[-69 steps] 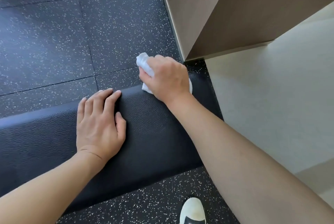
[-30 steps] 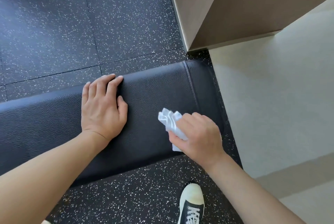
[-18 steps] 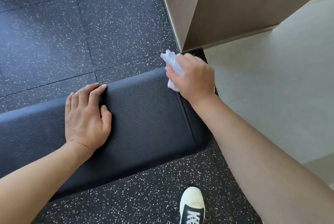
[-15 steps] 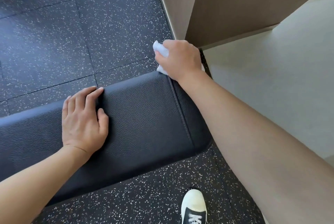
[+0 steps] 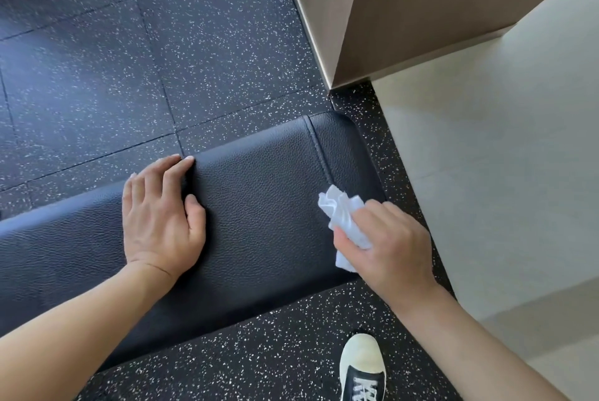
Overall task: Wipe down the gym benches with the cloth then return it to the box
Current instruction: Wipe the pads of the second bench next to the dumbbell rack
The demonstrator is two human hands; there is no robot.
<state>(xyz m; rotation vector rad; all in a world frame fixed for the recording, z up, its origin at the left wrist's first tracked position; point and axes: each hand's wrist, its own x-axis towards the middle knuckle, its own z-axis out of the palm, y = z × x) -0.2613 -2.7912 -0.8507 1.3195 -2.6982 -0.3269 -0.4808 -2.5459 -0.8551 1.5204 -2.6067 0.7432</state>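
A dark rubber floor (image 5: 201, 44) flecked with white, laid in square tiles, fills the upper left and runs on under everything else. Across it, from the left edge toward the middle right, lies the black padded bench with a pebbled leather-like cover, the counter (image 5: 265, 206) here, its rounded end crossed by a stitched seam.

The left hand (image 5: 162, 216) lies palm down on the top of the counter, near its far edge. Its fingers (image 5: 171, 170) lie flat and close together, holding nothing, with the tips reaching the far edge and the thumb set along the side. The bare forearm comes in from the lower left.

Further right, the right hand (image 5: 389, 248) presses a crumpled white cloth (image 5: 343, 212) onto the counter near its rounded end, close to the near edge and just right of the seam. The fingers are clamped on the cloth, bunched ends sticking out above the thumb and a smaller piece below.

Below this hand a cream and black laced shoe (image 5: 363, 368) stands on the floor. At the upper right a brown wood-look panel corner (image 5: 421, 11) meets the floor, and beside it a pale cream surface (image 5: 502, 157) runs down the right side.
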